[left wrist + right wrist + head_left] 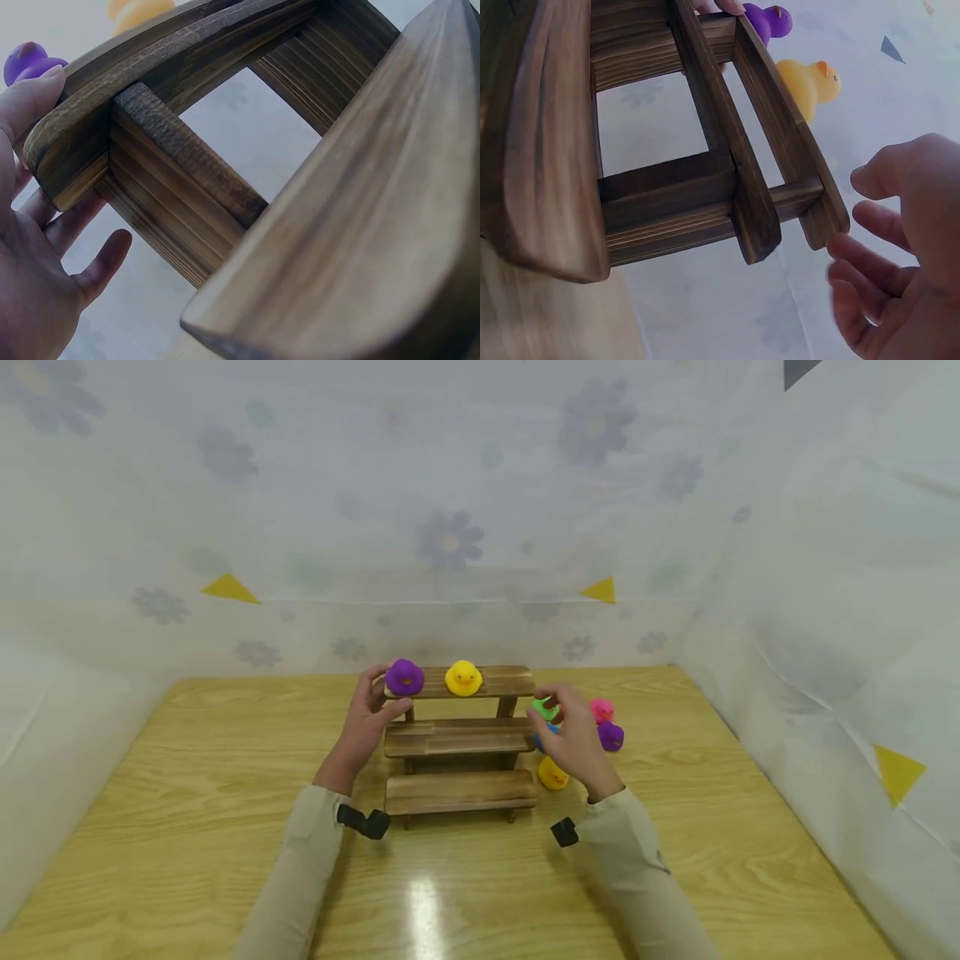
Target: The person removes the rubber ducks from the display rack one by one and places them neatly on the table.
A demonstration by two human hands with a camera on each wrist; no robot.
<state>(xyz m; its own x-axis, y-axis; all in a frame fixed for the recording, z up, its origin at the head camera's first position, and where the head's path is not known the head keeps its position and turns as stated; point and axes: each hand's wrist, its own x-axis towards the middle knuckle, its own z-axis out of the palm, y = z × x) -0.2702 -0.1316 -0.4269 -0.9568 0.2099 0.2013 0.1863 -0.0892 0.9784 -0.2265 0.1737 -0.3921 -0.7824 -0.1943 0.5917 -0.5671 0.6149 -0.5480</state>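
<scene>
A three-tier wooden stand point(460, 792) stands on the table. On its top step sit a purple rubber duck point(405, 678) at the left end and a yellow rubber duck point(463, 678) near the middle. My left hand point(363, 725) grips the left end of the top step beside the purple duck. In the left wrist view, the thumb lies on the upper edge and fingers reach behind the board. Just off the right end of that step is my right hand point(573, 739), its fingers loosely bent with nothing between them; in the right wrist view, the fingertips come close to the board's corner.
Right of the stand, partly behind my right hand, are loose ducks: green point(545, 708), blue point(537, 739), pink point(602, 710), purple point(611, 737) and orange-yellow point(552, 774). A flower-patterned white sheet point(450, 485) hangs behind the table, and sheets close off both sides.
</scene>
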